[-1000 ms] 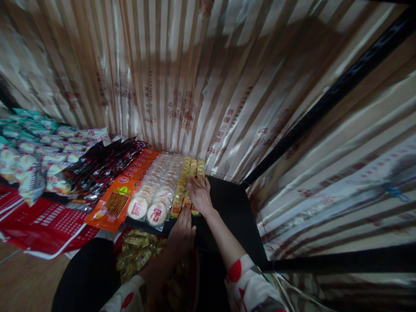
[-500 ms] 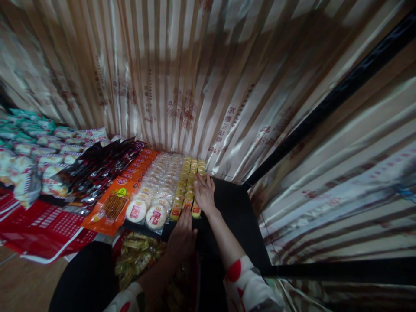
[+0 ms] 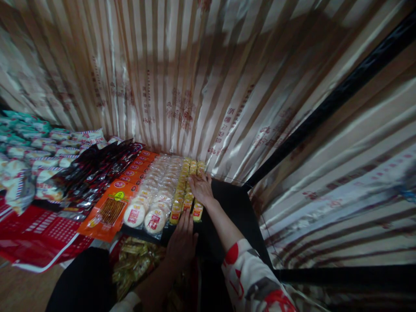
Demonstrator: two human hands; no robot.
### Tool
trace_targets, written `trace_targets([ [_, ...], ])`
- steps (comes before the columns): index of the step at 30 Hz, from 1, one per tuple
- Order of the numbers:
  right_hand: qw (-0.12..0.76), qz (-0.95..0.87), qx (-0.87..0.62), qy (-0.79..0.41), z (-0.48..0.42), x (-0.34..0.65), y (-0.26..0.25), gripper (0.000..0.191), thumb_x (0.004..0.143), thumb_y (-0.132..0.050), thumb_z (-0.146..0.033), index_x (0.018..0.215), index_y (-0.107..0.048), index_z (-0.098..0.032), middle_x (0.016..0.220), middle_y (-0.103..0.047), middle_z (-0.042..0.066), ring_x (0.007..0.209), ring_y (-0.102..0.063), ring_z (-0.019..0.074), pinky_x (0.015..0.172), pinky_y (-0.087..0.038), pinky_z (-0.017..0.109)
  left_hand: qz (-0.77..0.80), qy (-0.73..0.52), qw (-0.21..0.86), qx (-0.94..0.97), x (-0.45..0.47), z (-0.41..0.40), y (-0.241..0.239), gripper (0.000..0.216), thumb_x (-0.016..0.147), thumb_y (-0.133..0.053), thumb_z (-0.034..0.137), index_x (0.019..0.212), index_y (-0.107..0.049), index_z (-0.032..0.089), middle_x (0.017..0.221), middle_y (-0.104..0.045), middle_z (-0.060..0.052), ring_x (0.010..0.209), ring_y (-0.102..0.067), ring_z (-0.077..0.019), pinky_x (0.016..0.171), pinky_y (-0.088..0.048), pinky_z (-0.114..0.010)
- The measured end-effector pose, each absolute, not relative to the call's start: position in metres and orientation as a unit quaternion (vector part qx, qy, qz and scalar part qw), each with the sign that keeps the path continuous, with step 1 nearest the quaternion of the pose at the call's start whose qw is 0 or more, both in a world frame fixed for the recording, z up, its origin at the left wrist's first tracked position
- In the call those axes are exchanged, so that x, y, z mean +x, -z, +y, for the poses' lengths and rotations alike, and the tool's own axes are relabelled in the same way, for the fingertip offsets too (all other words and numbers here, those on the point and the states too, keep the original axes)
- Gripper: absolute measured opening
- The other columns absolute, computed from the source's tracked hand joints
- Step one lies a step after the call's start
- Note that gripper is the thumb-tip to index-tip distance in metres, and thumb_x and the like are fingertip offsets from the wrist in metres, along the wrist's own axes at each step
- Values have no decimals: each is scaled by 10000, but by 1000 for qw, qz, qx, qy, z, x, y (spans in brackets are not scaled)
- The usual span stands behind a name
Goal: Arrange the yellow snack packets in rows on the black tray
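Yellow packets (image 3: 187, 197) lie in rows mid-frame. Our left hand (image 3: 182, 242) touches their near end, our right hand (image 3: 202, 190) rests on top, fingers extended, clasping nothing. We judge the packets light, slick, crushable: best held gently by their sides.

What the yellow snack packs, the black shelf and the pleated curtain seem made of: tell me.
Yellow snack packs: likely thin plastic film, judging by their slight shine. Black shelf: smooth, dull finish; painted metal or board, can't tell. Pleated curtain: probably satiny fabric, given its soft folds and sheen.
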State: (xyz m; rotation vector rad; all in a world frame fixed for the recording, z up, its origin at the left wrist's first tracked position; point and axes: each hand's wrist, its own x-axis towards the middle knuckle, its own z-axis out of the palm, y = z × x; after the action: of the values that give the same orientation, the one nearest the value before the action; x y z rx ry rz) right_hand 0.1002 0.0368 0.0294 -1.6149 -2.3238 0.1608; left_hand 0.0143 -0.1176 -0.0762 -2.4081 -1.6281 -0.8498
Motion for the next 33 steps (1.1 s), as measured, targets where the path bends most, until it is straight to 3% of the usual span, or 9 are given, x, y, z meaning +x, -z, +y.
trace_targets([
  [3,153,-812,-560,-63,42,101,-30,523,945,-170,-426,1165,-584,-195,1238,-583,49,1370,-165,240,1085,3,488,-542,273,57,-792,14,-118,73,550,901,-356,235,1380,-198,15,1453,-214,-238,1350,-193,-318,1016,-397,-467],
  [13,192,-812,-546,-79,53,106,-26,562,938,-162,-450,1169,-581,-156,1173,-620,97,1366,-178,230,1092,-44,492,-556,266,51,-786,15,-120,67,583,900,-355,228,1404,-132,38,1475,-165,-213,1355,-197,-300,1019,-395,-465],
  [19,419,-695,-567,-141,30,126,-12,618,921,-135,-498,1247,-513,-134,1311,-513,86,1319,-302,191,1092,-216,397,-548,268,55,-790,15,-120,66,580,904,-344,228,1401,-128,19,1465,-195,-225,1353,-200,-308,1003,-406,-479],
  [22,510,-568,-607,-221,1,135,13,615,904,-165,-532,1342,-383,-159,1381,-429,88,1282,-371,181,1075,-268,381,-545,271,57,-791,14,-120,65,563,909,-345,242,1396,-163,24,1460,-223,-215,1357,-195,-299,1009,-409,-461],
  [28,477,-551,-610,-312,-35,131,50,683,865,-247,-576,1411,-232,-167,1463,-287,94,1335,-285,199,1097,-230,385,-540,270,51,-796,13,-119,67,548,913,-359,274,1380,-217,24,1451,-250,-215,1363,-180,-296,1025,-394,-451],
  [33,449,-587,-599,-309,-25,116,50,672,870,-255,-555,1422,-203,-174,1468,-273,94,1332,-289,197,1095,-228,380,-527,288,50,-798,13,-118,70,562,916,-331,239,1402,-141,32,1467,-198,-217,1355,-208,-299,1009,-398,-483],
])
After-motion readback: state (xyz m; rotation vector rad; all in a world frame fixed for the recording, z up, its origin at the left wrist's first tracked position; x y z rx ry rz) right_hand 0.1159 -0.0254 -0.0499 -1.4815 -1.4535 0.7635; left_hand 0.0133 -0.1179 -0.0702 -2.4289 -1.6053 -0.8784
